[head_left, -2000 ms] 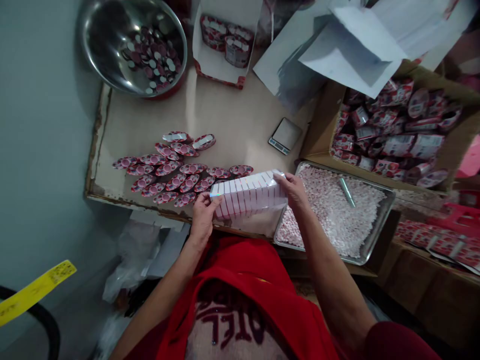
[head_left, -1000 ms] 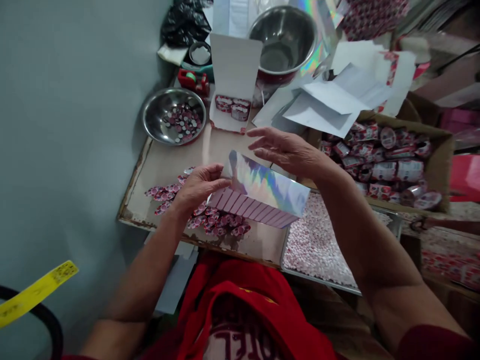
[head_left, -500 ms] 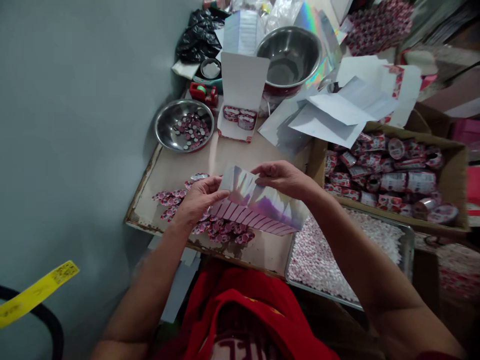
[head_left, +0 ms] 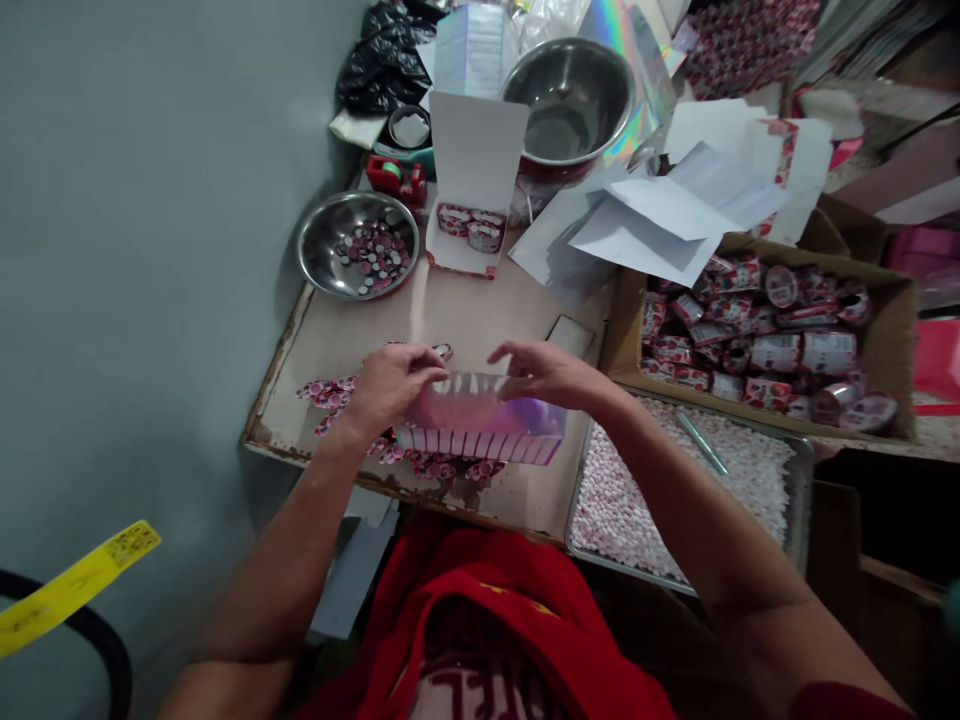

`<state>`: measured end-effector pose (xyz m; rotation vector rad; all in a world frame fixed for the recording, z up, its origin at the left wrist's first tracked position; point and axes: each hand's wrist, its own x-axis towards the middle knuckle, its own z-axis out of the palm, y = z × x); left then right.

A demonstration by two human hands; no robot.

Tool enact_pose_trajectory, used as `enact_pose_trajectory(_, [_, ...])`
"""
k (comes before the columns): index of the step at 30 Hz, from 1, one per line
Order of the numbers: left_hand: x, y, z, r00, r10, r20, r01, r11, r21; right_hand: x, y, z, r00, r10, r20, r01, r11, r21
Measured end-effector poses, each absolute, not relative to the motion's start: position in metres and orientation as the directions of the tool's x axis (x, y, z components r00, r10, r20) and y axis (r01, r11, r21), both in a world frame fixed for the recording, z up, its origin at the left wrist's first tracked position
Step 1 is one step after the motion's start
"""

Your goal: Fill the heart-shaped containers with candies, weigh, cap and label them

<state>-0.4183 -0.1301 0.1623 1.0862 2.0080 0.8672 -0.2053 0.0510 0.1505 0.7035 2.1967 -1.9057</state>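
A shiny, see-through-looking sheet [head_left: 457,405] with purple and pink sheen and a pink-and-white slatted lower edge is held over the table's front. My left hand [head_left: 394,385] pinches its upper left corner between thumb and fingers. At the sheet's upper right, my right hand [head_left: 544,375] has its index finger raised apart from the thumb, which lies close to the sheet. Beneath and left of the sheet, small pink-and-red wrapped pieces [head_left: 326,392] lie spread on the table [head_left: 480,320]; the sheet and left hand partly hide them.
Behind stand a steel bowl of small discs [head_left: 307,240], an open white box [head_left: 480,150], a red tape dispenser [head_left: 397,180] and a large steel bowl [head_left: 622,100]. To the right are a carton of printed cups [head_left: 900,340] and a tray of white pellets [head_left: 622,490]. A wall [head_left: 150,250] borders the left.
The sheet has turned more level and its right end has moved left. My right index finger has lifted from its edge. A phone-like slab and a silvery tube on the tray now show.
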Motion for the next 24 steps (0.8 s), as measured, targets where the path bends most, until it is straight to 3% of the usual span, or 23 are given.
enact_pose_trajectory(4, [-0.421, -0.151, 0.146, -0.445, 0.839, -0.313, 0.483, 0.519, 0.705, -0.169, 0.05, 0.123, -0.822, 0.253, -0.51, 0.464, -0.219, -0.858])
enact_pose_trajectory(8, [-0.38, -0.139, 0.139, -0.326, 0.913, -0.243, 0.615, 0.401, 0.679, -0.169, 0.029, 0.105, -0.797, 0.325, -0.509, 0.401, -0.346, -0.849])
enact_pose_trajectory(11, [-0.35, -0.125, 0.129, -0.258, 0.914, -0.312, 0.55, 0.404, 0.73, -0.177, 0.016, 0.105, -0.775, 0.387, -0.5, 0.372, -0.361, -0.855])
enact_pose_trajectory(15, [-0.34, -0.119, 0.114, -0.335, 0.93, -0.152, 0.588, 0.332, 0.738, -0.176, 0.013, 0.106, -0.742, 0.467, -0.481, 0.33, -0.37, -0.868])
enact_pose_trajectory(18, [-0.344, -0.118, 0.105, -0.225, 0.944, -0.243, 0.534, 0.328, 0.779, -0.172, 0.013, 0.102, -0.736, 0.471, -0.487, 0.292, -0.427, -0.856])
enact_pose_trajectory(20, [-0.346, -0.116, 0.101, -0.187, 0.936, -0.3, 0.475, 0.353, 0.806, -0.169, 0.013, 0.099, -0.716, 0.511, -0.476, 0.287, -0.405, -0.868])
enact_pose_trajectory(24, [-0.347, -0.113, 0.098, -0.173, 0.946, -0.274, 0.453, 0.323, 0.831, -0.162, 0.01, 0.092, -0.629, 0.657, -0.416, 0.307, -0.281, -0.909])
